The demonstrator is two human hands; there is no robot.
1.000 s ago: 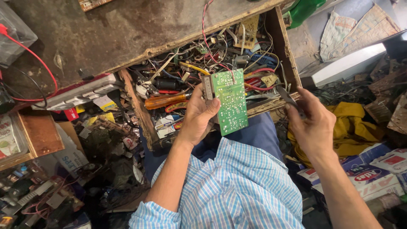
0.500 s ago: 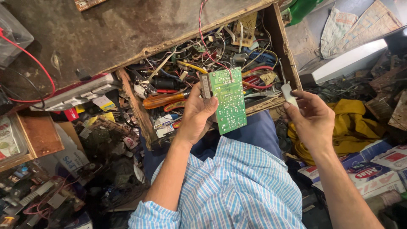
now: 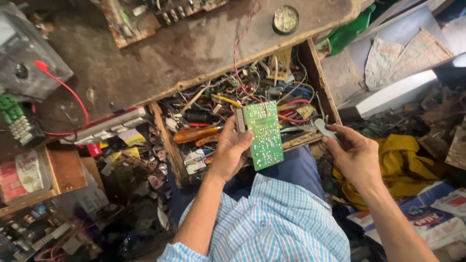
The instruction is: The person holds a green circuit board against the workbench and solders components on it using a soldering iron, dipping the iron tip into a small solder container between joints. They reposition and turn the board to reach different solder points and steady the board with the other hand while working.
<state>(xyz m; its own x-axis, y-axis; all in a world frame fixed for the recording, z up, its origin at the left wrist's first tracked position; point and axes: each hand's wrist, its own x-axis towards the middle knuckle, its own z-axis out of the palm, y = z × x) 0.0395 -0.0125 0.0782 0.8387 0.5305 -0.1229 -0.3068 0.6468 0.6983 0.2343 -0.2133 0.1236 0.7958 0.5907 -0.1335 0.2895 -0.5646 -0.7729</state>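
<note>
My left hand (image 3: 229, 150) grips a green circuit board (image 3: 264, 136) by its left edge, holding it upright with the solder side facing me, over an open wooden drawer (image 3: 318, 80). A red wire runs from the board's top up onto the workbench. My right hand (image 3: 353, 154) is to the right of the board, beside the drawer's right wall, with a small pale flat piece (image 3: 323, 128) pinched between thumb and fingers. What that piece is I cannot tell.
The drawer holds tangled wires, small parts and an orange-handled screwdriver (image 3: 196, 133). Above it lies a worn workbench top (image 3: 194, 48) with a round tin (image 3: 285, 18) and another board. A yellow cloth (image 3: 403, 155) lies right; boxes and clutter sit left.
The view has tilted so more of the workbench shows. My right hand has lifted slightly toward the drawer's edge with the pale piece. The left hand still holds the board.
</note>
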